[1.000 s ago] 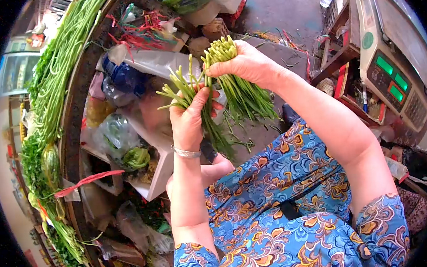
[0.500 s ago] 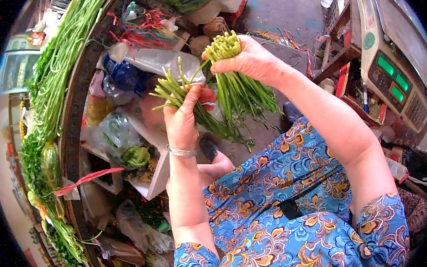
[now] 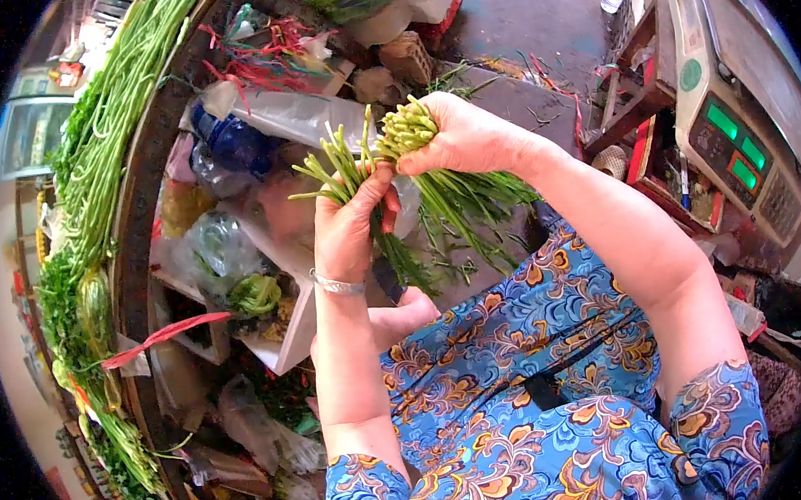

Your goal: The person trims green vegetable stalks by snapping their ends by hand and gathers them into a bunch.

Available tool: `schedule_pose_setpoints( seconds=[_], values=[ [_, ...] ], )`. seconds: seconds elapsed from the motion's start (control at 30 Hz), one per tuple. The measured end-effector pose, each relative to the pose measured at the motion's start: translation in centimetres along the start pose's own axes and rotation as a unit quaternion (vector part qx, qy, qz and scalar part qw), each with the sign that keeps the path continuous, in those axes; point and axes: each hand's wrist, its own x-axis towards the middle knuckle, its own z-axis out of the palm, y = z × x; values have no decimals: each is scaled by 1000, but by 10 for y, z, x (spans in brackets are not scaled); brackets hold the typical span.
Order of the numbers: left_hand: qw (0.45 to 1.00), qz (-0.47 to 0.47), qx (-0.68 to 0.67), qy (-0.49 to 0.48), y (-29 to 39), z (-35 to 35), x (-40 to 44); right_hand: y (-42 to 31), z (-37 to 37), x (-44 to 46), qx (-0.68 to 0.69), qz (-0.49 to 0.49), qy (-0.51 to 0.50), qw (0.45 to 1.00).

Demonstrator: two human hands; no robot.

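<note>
Green leafy stems fill both hands in front of me. My right hand [image 3: 458,136] is wrapped round a thick bunch of stems [image 3: 407,127], cut ends up and to the left, green lengths trailing down to the right. Close beside it, my left hand [image 3: 359,218] grips a smaller, looser bunch of stems [image 3: 336,170] whose cut ends fan out unevenly. Its lower part hangs beneath the hand. The two hands are nearly touching, and parts of the fingers are hidden by the stems. A silver bracelet [image 3: 337,283] circles my left wrist.
Long beans [image 3: 106,158] and greens line a curved shelf at left. Red and green ties [image 3: 269,56], plastic bags [image 3: 217,247] and a white box [image 3: 291,335] crowd the space below. A lit digital scale [image 3: 733,138] stands at right. Stem scraps [image 3: 464,81] litter the floor.
My right hand has come down with its bunch, which now tilts more to the left. My left hand has shifted slightly right, so the two bunches are closer together.
</note>
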Motion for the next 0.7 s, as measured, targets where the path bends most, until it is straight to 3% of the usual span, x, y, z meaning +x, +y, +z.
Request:
schedule_pose_setpoints(
  seconds=[0.13, 0.43, 0.7],
  values=[
    [1000, -1, -16, 4, 3, 2, -1, -7, -3, -2, 16, 0, -13, 1000],
    [996, 9, -82, 41, 2, -24, 3, 1, -20, 0, -94, 20, 86, 992],
    [984, 39, -150, 88, -1, -36, 8, 3, -17, 3, -41, 18, 127, 991]
  ],
)
